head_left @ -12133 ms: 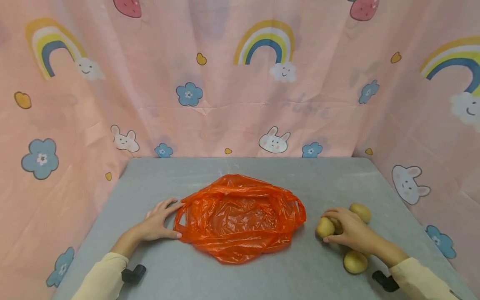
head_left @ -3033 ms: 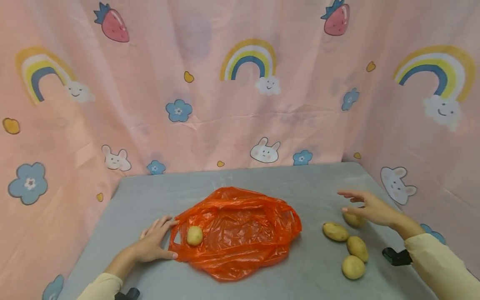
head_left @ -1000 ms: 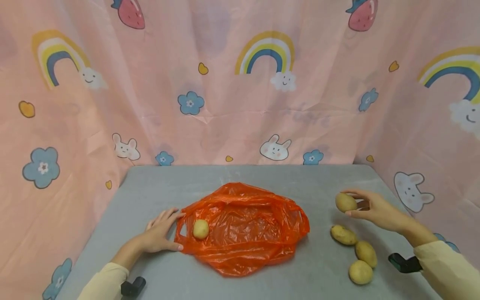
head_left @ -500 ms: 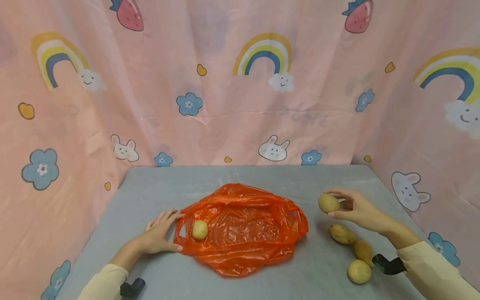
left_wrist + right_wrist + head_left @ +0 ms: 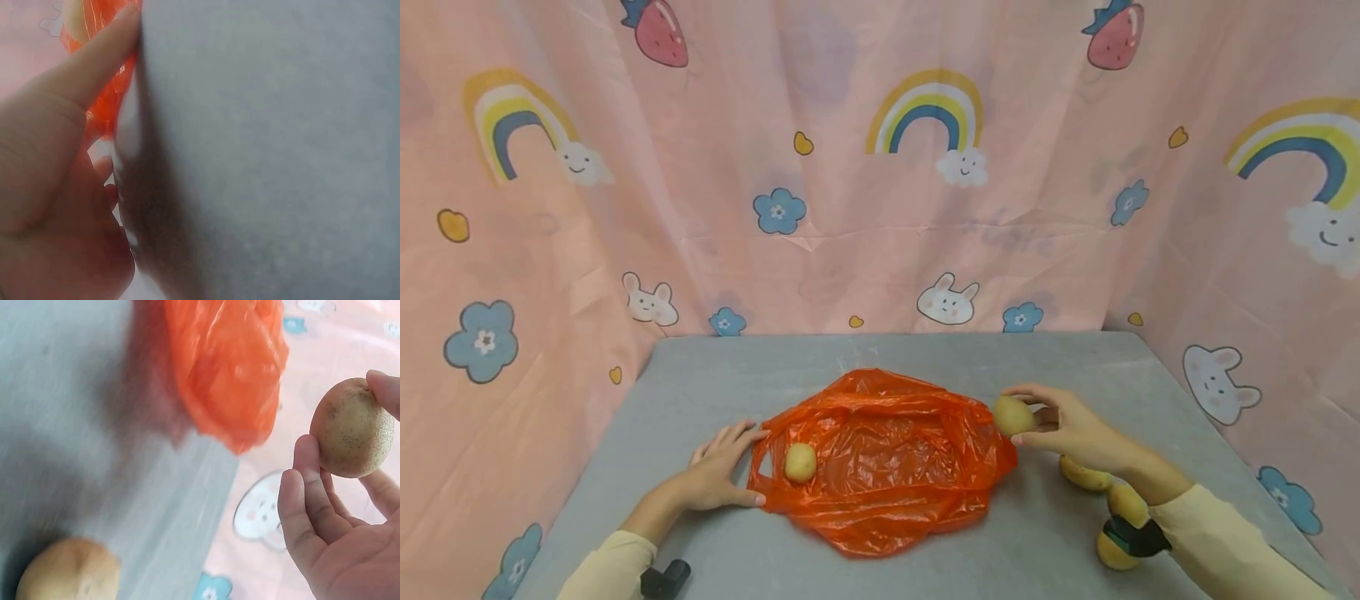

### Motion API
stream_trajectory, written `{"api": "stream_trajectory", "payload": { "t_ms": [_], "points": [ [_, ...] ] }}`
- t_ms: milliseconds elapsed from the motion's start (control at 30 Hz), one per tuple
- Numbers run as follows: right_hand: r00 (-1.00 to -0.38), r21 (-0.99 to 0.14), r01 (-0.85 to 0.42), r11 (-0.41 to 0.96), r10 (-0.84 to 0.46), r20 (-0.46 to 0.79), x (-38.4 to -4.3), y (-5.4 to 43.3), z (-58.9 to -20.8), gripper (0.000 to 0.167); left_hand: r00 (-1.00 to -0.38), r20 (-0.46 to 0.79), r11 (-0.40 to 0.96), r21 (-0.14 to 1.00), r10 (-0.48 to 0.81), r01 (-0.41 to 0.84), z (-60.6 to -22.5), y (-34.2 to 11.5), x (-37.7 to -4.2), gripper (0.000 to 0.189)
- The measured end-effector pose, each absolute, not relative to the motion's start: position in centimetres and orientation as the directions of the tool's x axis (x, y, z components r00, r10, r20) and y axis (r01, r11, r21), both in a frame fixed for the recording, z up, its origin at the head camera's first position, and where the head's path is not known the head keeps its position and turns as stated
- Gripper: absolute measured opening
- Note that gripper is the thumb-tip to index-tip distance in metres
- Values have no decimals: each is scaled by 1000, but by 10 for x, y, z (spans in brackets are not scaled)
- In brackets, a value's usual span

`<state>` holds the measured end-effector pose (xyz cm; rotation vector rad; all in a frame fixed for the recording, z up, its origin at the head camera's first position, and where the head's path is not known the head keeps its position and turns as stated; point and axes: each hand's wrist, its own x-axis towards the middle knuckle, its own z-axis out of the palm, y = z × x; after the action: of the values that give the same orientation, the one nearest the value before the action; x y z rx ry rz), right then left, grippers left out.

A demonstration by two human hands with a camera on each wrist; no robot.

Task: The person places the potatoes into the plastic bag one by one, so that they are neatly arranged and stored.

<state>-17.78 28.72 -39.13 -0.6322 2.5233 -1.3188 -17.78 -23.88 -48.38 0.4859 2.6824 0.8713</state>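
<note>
An orange plastic bag (image 5: pixel 887 450) lies spread on the table, its mouth facing up. One potato (image 5: pixel 801 463) sits inside near the left handle. My left hand (image 5: pixel 718 471) rests on the table, thumb and fingers spread, with fingertips touching the bag's left edge; in the left wrist view the thumb (image 5: pixel 103 59) is right at the orange plastic. At the bag's right end my right hand (image 5: pixel 1067 425) holds another potato (image 5: pixel 1012 415) between thumb and fingers, overlapping the right handle in the head view. The right wrist view shows this potato (image 5: pixel 353 428) raised beside the bag (image 5: pixel 231 369).
Three more potatoes lie at the right of the grey table (image 5: pixel 730 367): one elongated potato (image 5: pixel 1084 475), a second potato (image 5: pixel 1127 504) and a front potato (image 5: pixel 1111 553) partly covered by the black wrist camera (image 5: pixel 1138 537). A pink printed curtain (image 5: pixel 850 250) surrounds the table.
Since the first frame, one potato has come into the bag. My right hand has then picked up another at the right and carried it left to the bag's edge. My left hand stays put.
</note>
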Motion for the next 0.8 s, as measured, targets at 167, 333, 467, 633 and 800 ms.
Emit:
{"api": "stream_trajectory", "payload": {
  "t_ms": [167,333,467,633,800],
  "points": [
    [-870,-855,-243,458,-493,-16,-178,264,-392,60,-910,-149,765,603,387,227,-489,-240,-180,101],
    [-850,-872,-273,407,-527,20,-178,242,-401,59,-915,-139,768,599,379,227,-499,-244,-184,104],
    [-829,-870,-309,384,-557,48,-177,230,-406,56,-913,-126,763,600,387,240,-496,-243,-183,104],
    [-822,-867,-289,407,-570,6,-173,213,-407,55,-902,-125,751,607,413,260,-490,-241,-180,105],
    [-820,-866,-268,422,-571,-24,-173,191,-409,54,-907,-131,757,605,400,246,-494,-242,-180,104]
  ]
}}
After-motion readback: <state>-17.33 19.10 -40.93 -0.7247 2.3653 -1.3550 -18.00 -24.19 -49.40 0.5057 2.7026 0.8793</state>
